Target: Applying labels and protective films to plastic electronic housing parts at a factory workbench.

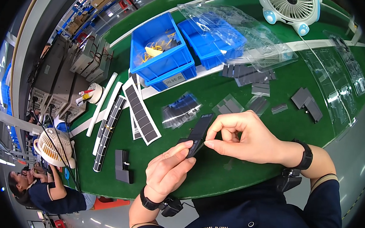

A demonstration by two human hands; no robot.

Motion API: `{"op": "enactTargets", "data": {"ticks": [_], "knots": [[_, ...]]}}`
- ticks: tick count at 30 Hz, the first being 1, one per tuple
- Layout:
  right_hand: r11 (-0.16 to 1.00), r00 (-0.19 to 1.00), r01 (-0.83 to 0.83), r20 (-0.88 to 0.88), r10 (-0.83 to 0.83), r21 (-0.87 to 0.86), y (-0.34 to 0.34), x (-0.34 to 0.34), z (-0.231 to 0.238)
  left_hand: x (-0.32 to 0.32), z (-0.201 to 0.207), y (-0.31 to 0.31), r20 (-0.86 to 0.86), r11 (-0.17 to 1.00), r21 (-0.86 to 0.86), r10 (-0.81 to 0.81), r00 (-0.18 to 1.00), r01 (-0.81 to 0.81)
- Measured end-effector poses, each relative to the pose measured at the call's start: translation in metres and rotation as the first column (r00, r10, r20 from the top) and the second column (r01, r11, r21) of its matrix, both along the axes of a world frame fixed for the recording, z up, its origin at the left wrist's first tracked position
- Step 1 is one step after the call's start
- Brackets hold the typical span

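Observation:
My left hand point(168, 171) grips a slim black rectangular piece point(201, 127) by its lower end, thumb on top and fingers beneath. The piece is tilted upward above the green table. Close to its right edge, my right hand point(246, 136) has thumb and index finger pinched together. Whatever may be between those fingertips is too small to make out. Beyond my hands, small sheets with dark strips point(181, 110) lie on the table, along with grey-black strips on clear film point(229, 105). A stack of black pieces point(123, 167) rests left of my left hand.
Blue bins point(163, 50), one holding yellow-wired parts, stand at the back beside clear plastic trays point(254, 39). Long sheets of black labels point(143, 113) lie at left. More black blocks point(306, 104) are at right. Fans point(55, 146) and a seated co-worker point(48, 189) are around the table.

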State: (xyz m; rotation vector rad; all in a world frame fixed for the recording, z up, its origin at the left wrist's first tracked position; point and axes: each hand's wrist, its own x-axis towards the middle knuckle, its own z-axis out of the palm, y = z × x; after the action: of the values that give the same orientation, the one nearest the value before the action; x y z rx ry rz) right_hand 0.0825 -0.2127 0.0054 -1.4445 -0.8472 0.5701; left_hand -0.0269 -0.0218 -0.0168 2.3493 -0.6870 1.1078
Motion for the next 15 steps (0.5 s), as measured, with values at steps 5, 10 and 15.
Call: {"op": "enactTargets", "data": {"ticks": [5, 10, 15], "knots": [[0.999, 1.0, -0.019, 0.001, 0.019, -0.042, 0.0014, -0.0015, 0.0027, -0.0007, 0.0004, -0.0003, 0.001, 1.0, -0.001, -0.024, 1.0, 0.024], [0.999, 1.0, -0.018, 0.022, 0.019, -0.048, 0.0017, -0.0015, 0.0016, -0.0011, 0.0003, -0.0002, -0.007, 0.999, -0.003, -0.039, 0.999, 0.039], [0.999, 1.0, -0.022, 0.011, 0.023, -0.05, 0.0023, -0.0014, 0.0013, -0.0015, 0.0017, -0.0006, -0.02, 0.999, -0.007, -0.05, 0.999, 0.05]]}}
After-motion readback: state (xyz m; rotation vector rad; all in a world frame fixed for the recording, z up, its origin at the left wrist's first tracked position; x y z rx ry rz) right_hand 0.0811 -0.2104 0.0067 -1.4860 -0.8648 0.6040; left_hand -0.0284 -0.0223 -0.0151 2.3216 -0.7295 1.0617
